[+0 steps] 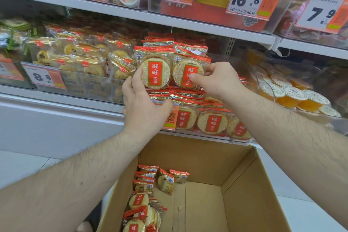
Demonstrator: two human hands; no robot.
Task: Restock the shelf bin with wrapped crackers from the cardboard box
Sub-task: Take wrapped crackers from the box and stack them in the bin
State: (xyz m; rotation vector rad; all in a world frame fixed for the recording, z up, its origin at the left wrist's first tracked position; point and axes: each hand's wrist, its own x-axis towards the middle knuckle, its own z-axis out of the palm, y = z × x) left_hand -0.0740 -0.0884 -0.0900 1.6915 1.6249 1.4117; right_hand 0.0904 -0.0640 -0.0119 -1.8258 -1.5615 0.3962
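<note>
Left hand: the left hand (144,107) has its fingers curled on the left edge of an upright cracker pack (154,71), thumb pressed along the shelf bin (205,124) rim below it.
Right hand: the right hand (219,81) pinches a second cracker pack (188,73) by its right edge.
Packs: both stand side by side, touching, above the bin's stacked crackers.
Cardboard box: the cardboard box (244,184) sits open below the bin, with loose packs (145,194) along its left wall.
Neighbours: jelly cups (293,96) right of the bin.
</note>
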